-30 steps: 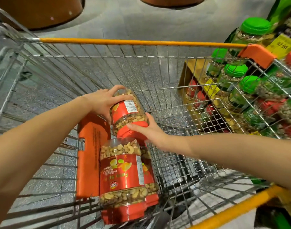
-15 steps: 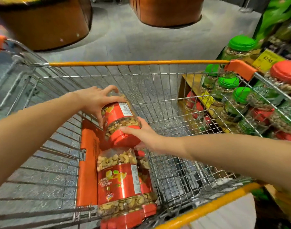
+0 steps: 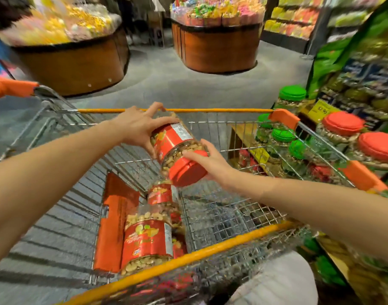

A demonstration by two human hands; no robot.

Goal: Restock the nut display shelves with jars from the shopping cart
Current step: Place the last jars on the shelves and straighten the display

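A clear nut jar [image 3: 177, 146] with a red label and red lid hangs tilted above the wire shopping cart [image 3: 232, 208], lid toward me. My left hand [image 3: 138, 126] grips its base end, fingers curled over the top. My right hand [image 3: 210, 159] holds the lid end from the right. More red-labelled jars [image 3: 148, 241] lie in the cart's near left corner. The nut display shelves [image 3: 320, 111] stand to the right of the cart, with green-lidded jars [image 3: 292, 95] and red-lidded jars [image 3: 342, 124].
An orange child-seat flap [image 3: 116, 221] stands inside the cart by the jars. Two round wooden candy bins [image 3: 74, 62] [image 3: 219, 47] stand on the grey floor beyond the cart. The cart's orange near rim [image 3: 188, 258] runs in front of my knee.
Both hands have lifted the jar up out of the cart to about rim height. The camera has tilted up, bringing the candy bins and more of the shelves into view.
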